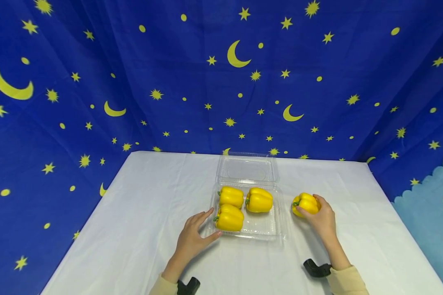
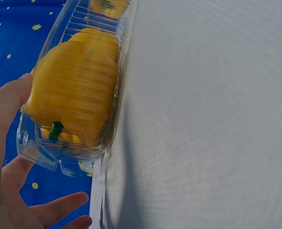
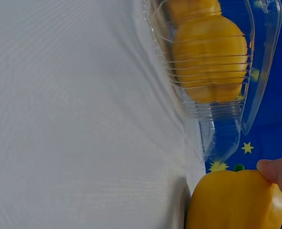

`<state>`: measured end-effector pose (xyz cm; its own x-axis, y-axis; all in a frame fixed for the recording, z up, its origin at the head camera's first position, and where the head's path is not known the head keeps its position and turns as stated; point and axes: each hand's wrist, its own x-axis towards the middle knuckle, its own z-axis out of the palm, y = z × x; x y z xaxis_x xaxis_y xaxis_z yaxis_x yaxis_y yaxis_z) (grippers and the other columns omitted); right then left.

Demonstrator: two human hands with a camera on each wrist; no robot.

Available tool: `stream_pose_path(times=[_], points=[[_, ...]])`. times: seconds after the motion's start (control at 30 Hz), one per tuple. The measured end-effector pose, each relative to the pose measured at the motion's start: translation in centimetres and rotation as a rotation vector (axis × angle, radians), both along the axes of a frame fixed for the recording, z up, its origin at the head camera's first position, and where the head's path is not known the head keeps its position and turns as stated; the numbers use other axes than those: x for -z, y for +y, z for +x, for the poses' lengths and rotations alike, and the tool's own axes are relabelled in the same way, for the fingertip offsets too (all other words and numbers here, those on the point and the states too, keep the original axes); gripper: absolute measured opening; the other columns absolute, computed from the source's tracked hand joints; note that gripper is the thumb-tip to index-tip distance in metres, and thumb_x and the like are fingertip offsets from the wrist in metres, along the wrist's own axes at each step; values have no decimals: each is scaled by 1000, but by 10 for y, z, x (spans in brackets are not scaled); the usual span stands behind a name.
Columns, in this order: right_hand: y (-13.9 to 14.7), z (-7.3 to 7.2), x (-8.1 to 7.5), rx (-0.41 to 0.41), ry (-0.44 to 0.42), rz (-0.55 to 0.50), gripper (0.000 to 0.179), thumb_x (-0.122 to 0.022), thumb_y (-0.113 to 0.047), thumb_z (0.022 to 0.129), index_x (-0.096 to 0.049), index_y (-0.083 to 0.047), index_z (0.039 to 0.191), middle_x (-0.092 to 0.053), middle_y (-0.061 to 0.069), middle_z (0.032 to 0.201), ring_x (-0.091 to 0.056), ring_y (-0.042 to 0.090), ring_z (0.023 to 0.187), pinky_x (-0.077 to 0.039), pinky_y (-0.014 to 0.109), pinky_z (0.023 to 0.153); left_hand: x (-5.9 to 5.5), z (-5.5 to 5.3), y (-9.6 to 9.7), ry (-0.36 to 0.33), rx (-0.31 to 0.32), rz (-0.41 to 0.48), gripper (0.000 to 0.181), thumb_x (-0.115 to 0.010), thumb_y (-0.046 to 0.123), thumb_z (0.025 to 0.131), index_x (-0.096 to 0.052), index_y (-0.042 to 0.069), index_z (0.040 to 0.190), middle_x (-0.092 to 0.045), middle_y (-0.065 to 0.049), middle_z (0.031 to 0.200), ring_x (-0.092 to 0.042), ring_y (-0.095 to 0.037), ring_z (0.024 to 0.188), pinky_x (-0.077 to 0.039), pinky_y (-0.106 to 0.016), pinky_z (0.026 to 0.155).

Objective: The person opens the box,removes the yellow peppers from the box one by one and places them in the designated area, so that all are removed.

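Note:
My right hand (image 1: 323,218) grips a yellow bell pepper (image 1: 304,203) to the right of a clear plastic clamshell box (image 1: 260,229); thumb and fingers lie on opposite sides of it. In the right wrist view the same bell pepper (image 3: 236,202) shows a thumb on top. Three other yellow peppers lie in the box: one at back left (image 1: 231,197), one at front left (image 1: 229,218) and one at back right (image 1: 259,200). At the box's left front corner is my left hand (image 1: 192,237), fingers spread, thumb and fingertips right at the rim.
The box's clear lid (image 1: 248,169) is folded back, away from me. A white cloth (image 1: 162,196) covers the table. Behind it hangs a blue curtain (image 1: 192,82) with yellow moons and stars. Black wrist mounts (image 1: 316,268) stick out beside both sleeves.

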<state>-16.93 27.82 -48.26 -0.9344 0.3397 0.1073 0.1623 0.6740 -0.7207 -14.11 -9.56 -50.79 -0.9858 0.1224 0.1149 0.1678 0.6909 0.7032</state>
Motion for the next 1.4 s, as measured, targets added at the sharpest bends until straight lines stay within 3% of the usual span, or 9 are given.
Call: stream_pose_path(times=[0.53,0.7,0.87,1.1,1.4], points=[[1,1,2,-74,-43,36,77,-72,-26,82,-35,12,138,-41,37,135,-41,49,123,-34,61,105,-3,2,0,0,1,3,72,-72,58,74,-50,33,138,-54,-13,137,-47,-36,128,-43,-60,98],[-6,1,1,-72,71,56,75,-76,-19,78,-40,14,134,-41,38,133,-38,50,125,-31,61,107,-3,2,0,-6,1,4,72,-72,57,74,-50,33,138,-54,-13,137,-47,-36,128,-43,-60,98],[-26,1,-17,-62,151,56,70,-76,-17,79,-42,11,133,-40,35,135,-37,48,127,-30,61,109,-1,2,-1,-11,-7,-3,72,-72,58,73,-49,34,138,-54,-13,137,-47,-36,128,-43,-60,98],[-60,-4,-39,-176,118,34,71,-75,-22,82,-41,5,137,-40,30,139,-42,45,125,-35,59,107,-2,1,0,-11,-1,10,73,-72,57,74,-49,34,138,-53,-13,138,-46,-36,128,-43,-60,99],[-95,-15,-28,-299,56,-20,73,-77,-26,80,-42,1,138,-46,26,138,-43,43,130,-35,57,110,-2,1,1,-25,-2,10,73,-72,57,74,-48,34,139,-53,-13,139,-46,-37,129,-43,-61,98]])
